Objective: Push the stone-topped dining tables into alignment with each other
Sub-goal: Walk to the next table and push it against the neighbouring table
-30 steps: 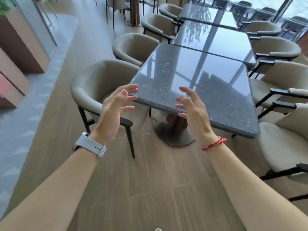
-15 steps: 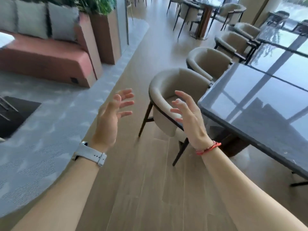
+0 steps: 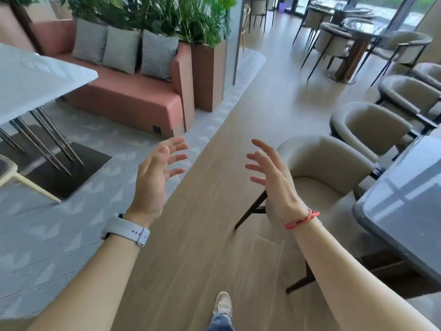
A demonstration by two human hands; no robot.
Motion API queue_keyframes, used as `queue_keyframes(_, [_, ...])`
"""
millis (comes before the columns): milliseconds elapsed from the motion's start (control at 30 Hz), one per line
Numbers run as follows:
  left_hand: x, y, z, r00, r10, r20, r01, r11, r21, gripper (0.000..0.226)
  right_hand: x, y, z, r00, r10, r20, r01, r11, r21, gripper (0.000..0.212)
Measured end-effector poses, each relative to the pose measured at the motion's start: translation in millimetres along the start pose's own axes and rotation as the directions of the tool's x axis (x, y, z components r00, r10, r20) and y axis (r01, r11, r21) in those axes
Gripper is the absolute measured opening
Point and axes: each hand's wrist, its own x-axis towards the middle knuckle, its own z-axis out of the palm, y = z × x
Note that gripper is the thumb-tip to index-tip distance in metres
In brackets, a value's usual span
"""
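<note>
We are holding both hands spread and empty, left hand (image 3: 155, 177) and right hand (image 3: 274, 177); the stone-topped table (image 3: 403, 211) is lying off to our right, nearer the right hand, its long axis running away from us.

You are looking down a strip of pale wood-plank floor (image 3: 210, 211) that runs away toward tall windows (image 3: 372, 5) full of daylight. To your left, a grey patterned carpet (image 3: 47, 235) borders the planks. On it stands a salmon-pink bench sofa (image 3: 133, 96) with three grey cushions (image 3: 121, 48) leaning against its back, and a tall planter (image 3: 207, 75) of leafy green plants (image 3: 167, 15) at its end. A white-topped table (image 3: 31, 80) on thin metal legs juts in at the far left. To your right, a row of beige tub chairs (image 3: 372, 130) with dark legs recedes, and a round table (image 3: 358, 27) ringed by more chairs sits near the glass.
</note>
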Motion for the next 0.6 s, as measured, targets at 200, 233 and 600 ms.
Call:
queue_keyframes(200, [120,-10,14,1.000,0.006,-0.013,-0.006,0.999,0.040,0.054,122,-7,2,1.000,-0.002,0.023,0.001,1.000,0.023,0.037])
queue_keyframes(233, [141,-11,16,1.000,0.012,-0.011,-0.012,0.999,0.043,0.052,143,-10,1,1.000,-0.007,0.021,0.006,1.000,0.023,0.036])
queue_keyframes(600, [332,-68,-3,0.999,-0.024,0.034,0.024,1.000,0.000,0.052,327,5,38,1.000,0.022,-0.019,-0.022,1.000,-0.007,0.036])
